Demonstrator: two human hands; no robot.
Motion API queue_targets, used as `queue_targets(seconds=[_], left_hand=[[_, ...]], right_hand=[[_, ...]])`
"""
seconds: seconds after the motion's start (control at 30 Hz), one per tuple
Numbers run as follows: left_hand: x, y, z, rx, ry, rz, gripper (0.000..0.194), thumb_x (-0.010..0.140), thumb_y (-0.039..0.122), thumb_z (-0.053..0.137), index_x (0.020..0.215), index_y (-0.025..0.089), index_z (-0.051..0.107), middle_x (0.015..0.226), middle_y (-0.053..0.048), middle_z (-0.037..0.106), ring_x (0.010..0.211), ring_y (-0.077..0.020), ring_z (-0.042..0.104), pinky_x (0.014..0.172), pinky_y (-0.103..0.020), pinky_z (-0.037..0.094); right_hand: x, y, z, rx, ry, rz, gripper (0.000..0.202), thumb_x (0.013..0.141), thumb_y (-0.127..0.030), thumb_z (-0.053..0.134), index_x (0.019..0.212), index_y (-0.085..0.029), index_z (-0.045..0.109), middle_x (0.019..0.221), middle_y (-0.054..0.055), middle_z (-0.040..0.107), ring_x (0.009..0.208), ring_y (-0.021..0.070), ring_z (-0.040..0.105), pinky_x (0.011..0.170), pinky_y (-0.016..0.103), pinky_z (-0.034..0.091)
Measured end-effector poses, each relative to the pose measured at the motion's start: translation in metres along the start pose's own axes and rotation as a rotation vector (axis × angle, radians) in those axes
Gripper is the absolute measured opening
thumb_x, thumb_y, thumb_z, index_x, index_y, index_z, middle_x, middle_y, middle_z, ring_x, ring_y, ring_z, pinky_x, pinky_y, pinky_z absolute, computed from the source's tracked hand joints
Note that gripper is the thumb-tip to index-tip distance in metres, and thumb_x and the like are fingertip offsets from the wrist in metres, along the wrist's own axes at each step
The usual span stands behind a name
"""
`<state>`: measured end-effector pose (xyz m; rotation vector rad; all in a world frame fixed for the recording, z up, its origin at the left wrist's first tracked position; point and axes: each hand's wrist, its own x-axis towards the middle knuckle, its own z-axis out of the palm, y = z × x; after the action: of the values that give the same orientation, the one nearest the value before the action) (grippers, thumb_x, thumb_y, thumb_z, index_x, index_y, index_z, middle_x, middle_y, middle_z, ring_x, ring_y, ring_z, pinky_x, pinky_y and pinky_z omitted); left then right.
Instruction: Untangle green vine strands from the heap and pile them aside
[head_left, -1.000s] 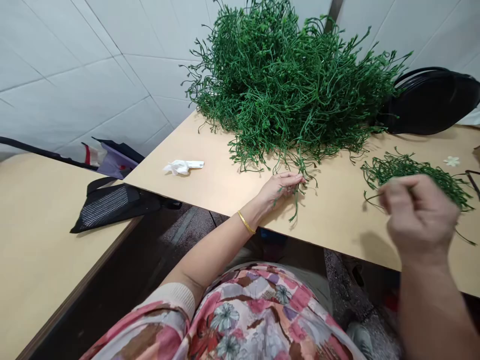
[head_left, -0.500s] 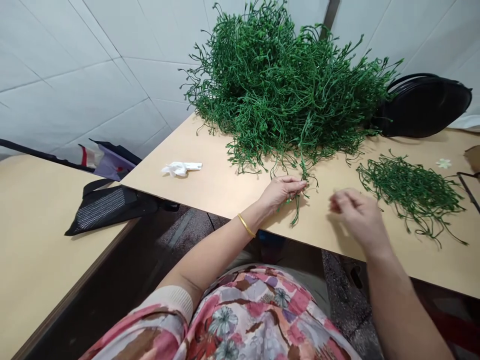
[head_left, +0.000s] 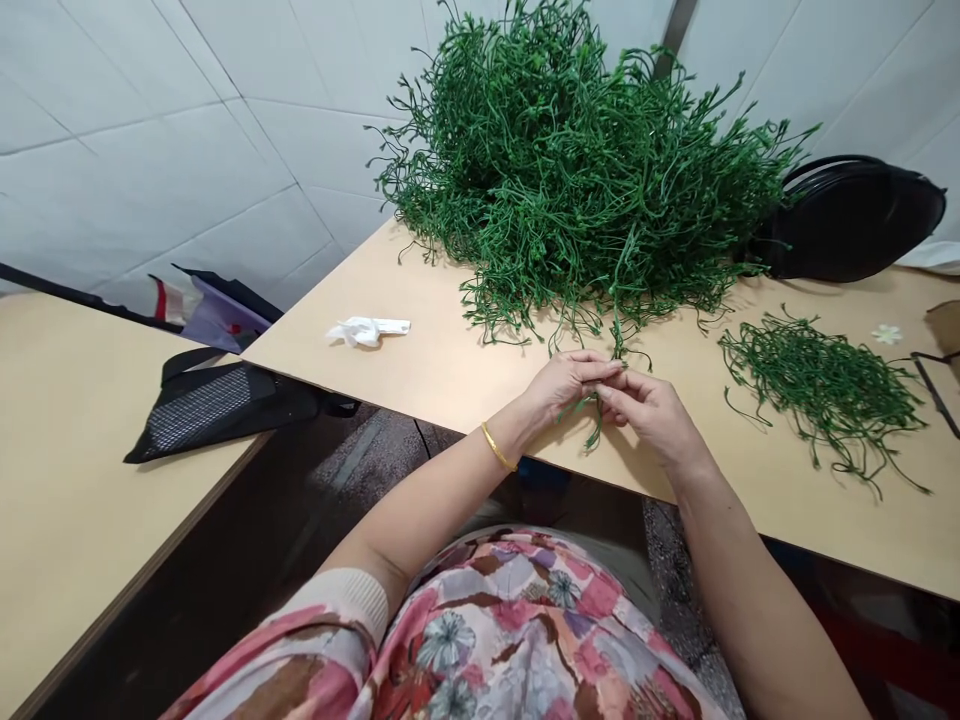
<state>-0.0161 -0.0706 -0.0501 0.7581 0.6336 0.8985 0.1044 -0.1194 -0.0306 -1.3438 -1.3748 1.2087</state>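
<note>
Close to the table's front edge, my left hand (head_left: 561,385), with a gold bangle at the wrist, is closed on a few thin green artificial stems (head_left: 595,432). Their ends hang out below the fingers. My right hand (head_left: 651,415) meets it from the right, thumb and fingers pinched on the same stems; the exact grip point is hidden between the fingertips. Just behind both hands rises a large tangled heap of green artificial stems (head_left: 585,190) with small forked tips. A smaller flat pile of such stems (head_left: 825,385) lies to the right.
A crumpled white tissue (head_left: 367,331) lies left on the table (head_left: 435,375). A black bag (head_left: 862,220) stands at the back right, near a small pale flower (head_left: 886,333). A black mesh pouch (head_left: 210,405) rests at the left, by the gap between two tables.
My right hand has come left from beside the small pile and joined my left hand at the held stems. A single stem now sticks out at the small pile's left edge.
</note>
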Motion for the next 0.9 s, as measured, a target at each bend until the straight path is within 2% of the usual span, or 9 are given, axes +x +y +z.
queue_targets(seconds=[0.1,0.3,0.4,0.5,0.67,0.8,0.9], left_hand=[[0.000,0.000,0.001,-0.001,0.017,0.021,0.020,0.055,0.019,0.076,0.059,0.011,0.058,0.055,0.002,0.053,0.049,-0.0045,0.047,0.049,-0.020,0.033],[0.000,0.000,0.001,-0.056,-0.002,0.051,0.017,0.066,0.023,0.067,0.059,0.012,0.056,0.055,0.001,0.052,0.049,-0.0061,0.046,0.049,-0.021,0.035],[0.000,0.000,0.000,-0.024,-0.025,0.040,0.011,0.063,0.019,0.066,0.061,0.012,0.058,0.055,0.001,0.053,0.048,-0.0065,0.047,0.049,-0.021,0.036],[-0.002,-0.001,0.000,0.024,0.001,0.026,0.012,0.058,0.016,0.069,0.062,0.011,0.058,0.055,0.001,0.055,0.048,-0.0059,0.048,0.050,-0.020,0.037],[0.000,0.008,0.010,0.234,-0.022,0.006,0.013,0.058,0.016,0.067,0.057,0.012,0.054,0.048,0.002,0.052,0.045,-0.0062,0.047,0.049,-0.021,0.037],[0.013,0.032,0.024,0.516,-0.190,-0.052,0.012,0.058,0.010,0.062,0.054,0.014,0.051,0.039,0.005,0.045,0.038,-0.0065,0.043,0.046,-0.022,0.034],[0.025,0.040,0.030,0.635,-0.231,-0.055,0.016,0.055,0.010,0.066,0.054,0.014,0.051,0.040,0.005,0.045,0.039,-0.0059,0.042,0.046,-0.021,0.032]], right_hand=[[0.001,0.000,0.001,0.009,0.018,0.023,0.032,0.065,-0.046,0.067,0.065,-0.015,0.058,0.059,-0.001,0.054,0.054,0.0097,0.048,0.051,0.023,0.040],[0.005,0.004,0.004,0.037,0.060,0.050,0.031,0.066,-0.045,0.067,0.061,-0.017,0.055,0.055,-0.001,0.056,0.049,0.0092,0.050,0.049,0.023,0.041],[0.005,0.005,0.003,0.100,0.063,0.069,0.032,0.064,-0.045,0.069,0.060,-0.016,0.056,0.053,-0.001,0.056,0.047,0.0087,0.050,0.048,0.022,0.041],[0.004,0.006,-0.002,0.200,0.021,0.110,0.033,0.058,-0.045,0.074,0.060,-0.016,0.059,0.053,-0.001,0.058,0.048,0.0090,0.053,0.051,0.023,0.044],[0.003,0.007,-0.016,0.340,-0.068,0.216,0.031,0.053,-0.039,0.078,0.068,-0.014,0.066,0.060,0.003,0.065,0.053,0.0118,0.058,0.058,0.027,0.048],[0.012,0.006,-0.025,0.370,-0.094,0.230,0.024,0.052,-0.031,0.076,0.066,-0.014,0.065,0.059,0.004,0.065,0.054,0.0132,0.059,0.059,0.028,0.048],[0.020,0.007,-0.029,0.344,-0.071,0.216,0.022,0.052,-0.027,0.076,0.066,-0.014,0.065,0.057,0.003,0.064,0.051,0.0125,0.058,0.055,0.027,0.047]])
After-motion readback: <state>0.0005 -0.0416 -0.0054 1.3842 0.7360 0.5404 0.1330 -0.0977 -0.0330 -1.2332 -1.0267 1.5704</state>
